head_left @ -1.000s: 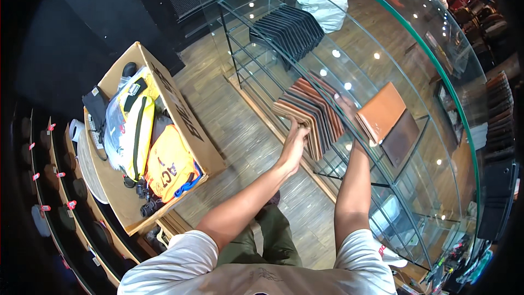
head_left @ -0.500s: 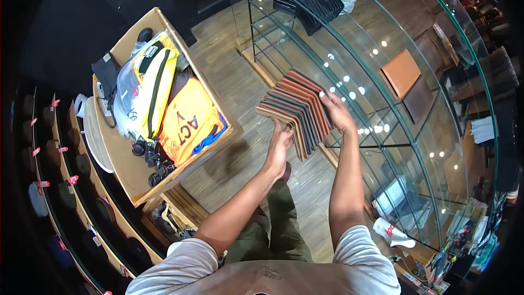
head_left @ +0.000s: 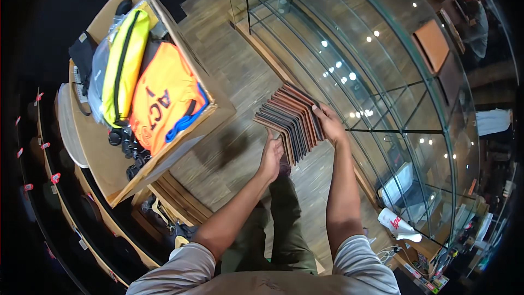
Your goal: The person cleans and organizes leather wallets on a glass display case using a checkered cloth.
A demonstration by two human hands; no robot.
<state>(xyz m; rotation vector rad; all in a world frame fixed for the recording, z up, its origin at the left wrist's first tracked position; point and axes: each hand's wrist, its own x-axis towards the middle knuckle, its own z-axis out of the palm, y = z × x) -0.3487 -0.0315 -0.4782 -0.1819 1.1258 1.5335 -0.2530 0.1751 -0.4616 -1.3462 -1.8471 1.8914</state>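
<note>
Between my two hands I hold a stack of folded leather covers (head_left: 292,117), nested together in V shapes, in shades of rust, brown, tan and dark grey. My left hand (head_left: 270,155) presses the near left end of the stack, thumb upward along the outermost cover. At the other end my right hand (head_left: 330,124) grips the reddish-brown covers, with its thumb on top. The stack hangs in the air over the wood floor, beside the glass case. The fingers beneath it are partly hidden.
On the left stands an open cardboard box (head_left: 180,147) with a yellow pouch (head_left: 124,68), an orange bag (head_left: 166,95) and black gear. A glass display case (head_left: 393,104) curves along the right, with a tan leather folder (head_left: 431,46) on it. Shelves of caps line the far left.
My view has shifted, so the box sits further left and the folder further right. My hands and the stack have moved away from the case top, slightly lower in view. Both hands keep their grip.
</note>
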